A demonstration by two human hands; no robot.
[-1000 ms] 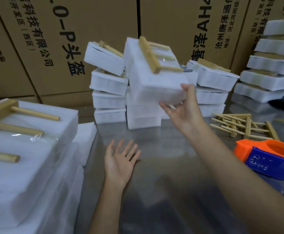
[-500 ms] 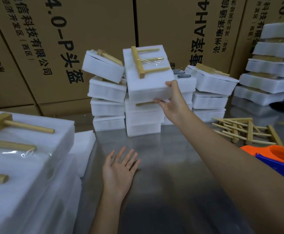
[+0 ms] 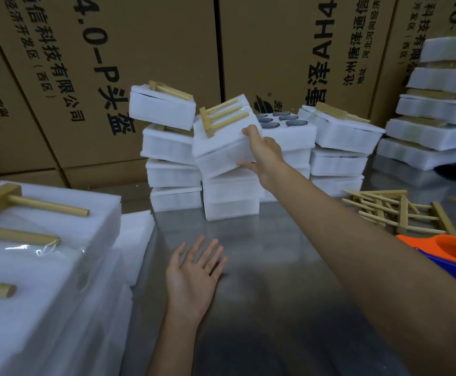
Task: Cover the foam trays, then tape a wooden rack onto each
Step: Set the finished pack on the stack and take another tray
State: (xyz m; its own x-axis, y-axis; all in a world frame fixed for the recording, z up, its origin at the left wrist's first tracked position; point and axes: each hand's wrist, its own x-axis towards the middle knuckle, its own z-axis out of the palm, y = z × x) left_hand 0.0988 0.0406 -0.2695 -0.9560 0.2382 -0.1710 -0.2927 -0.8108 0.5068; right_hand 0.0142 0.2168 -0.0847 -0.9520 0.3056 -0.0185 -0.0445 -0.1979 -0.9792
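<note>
A single head-worn wide-angle camera looks forward and down over the steel desk (image 3: 275, 267), close above the person's forearms, facing stacked foam trays (image 3: 229, 196) and cardboard boxes (image 3: 140, 63) behind.

A steel table (image 3: 289, 267) bears foam tray stacks (image 3: 230, 202) and loose wooden racks (image 3: 400, 210).

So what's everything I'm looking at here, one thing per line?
Held foam tray: one, white, tilted on the middle stack, wooden rack taped on top.
Open foam tray: one, white, dark round items in its holes, behind the right hand.
Other foam trays: many, white, stacked at back, right and near left.
Loose wooden racks: a pile, tan, on the metal table, right.
Tape dispenser: one, orange and blue, right edge.
Cardboard boxes: several, brown, behind.
Left hand: open, palm up, above table.
Right hand: grips the held tray.
</note>
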